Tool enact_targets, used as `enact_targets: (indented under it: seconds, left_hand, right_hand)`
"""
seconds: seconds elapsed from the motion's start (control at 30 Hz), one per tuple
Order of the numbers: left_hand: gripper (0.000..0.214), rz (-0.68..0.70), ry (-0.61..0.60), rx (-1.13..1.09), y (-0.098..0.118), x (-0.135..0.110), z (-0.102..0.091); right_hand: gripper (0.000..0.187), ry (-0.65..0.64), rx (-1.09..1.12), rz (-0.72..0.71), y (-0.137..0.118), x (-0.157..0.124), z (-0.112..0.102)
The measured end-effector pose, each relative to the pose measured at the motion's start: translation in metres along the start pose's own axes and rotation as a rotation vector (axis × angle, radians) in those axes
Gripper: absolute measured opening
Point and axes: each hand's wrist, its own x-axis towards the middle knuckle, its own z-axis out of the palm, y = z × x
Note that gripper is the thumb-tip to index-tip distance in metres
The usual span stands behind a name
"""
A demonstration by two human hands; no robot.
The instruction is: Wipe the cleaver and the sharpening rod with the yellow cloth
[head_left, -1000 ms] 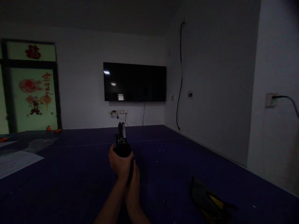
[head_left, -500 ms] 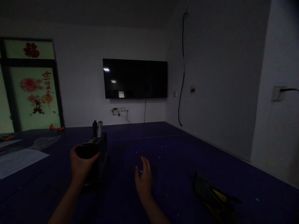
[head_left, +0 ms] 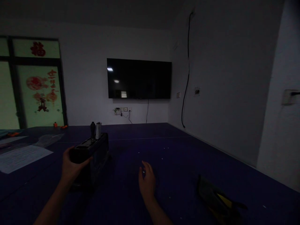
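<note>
A black box-shaped device [head_left: 99, 156] stands at the left of the dark blue table [head_left: 131, 193]. My left hand [head_left: 71, 168] is closed around its near upper end, thumb along the right side and fingers over the left. A dark knobbed handle [head_left: 93, 129], perhaps a screwdriver's, and a silvery cylinder [head_left: 98, 130] stick up from the box's top. My right hand [head_left: 147, 181] is to the right of the box, apart from it, with the thumb away from the fingers and nothing visible in it. Dim light hides the box's details.
At the right front lies a dark pouch [head_left: 217, 197] with yellow parts. Printed paper [head_left: 25, 157] and clear plastic [head_left: 49, 140] lie at the left, with small orange items [head_left: 55, 124] farther back. Small white scraps dot the table. Beyond it hangs a television [head_left: 140, 79].
The box has turned, its near end swinging left with my left hand still on it. My right hand has shifted slightly right and down in view. The camera has turned a little left.
</note>
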Motion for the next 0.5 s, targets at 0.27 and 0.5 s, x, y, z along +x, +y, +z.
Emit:
enact_targets:
  seconds: [0.27, 0.5]
  left_hand:
    - [0.090, -0.007, -0.048, 0.000, 0.0039, -0.0041, -0.0025]
    - [0.092, -0.034, -0.046, 0.019, 0.0022, 0.0001, -0.0037]
  right_hand:
    - [0.037, -0.014, -0.005, 0.018, -0.0075, 0.0030, -0.0063]
    - [0.034, -0.036, -0.022, 0.021, -0.0029, 0.0021, -0.0065]
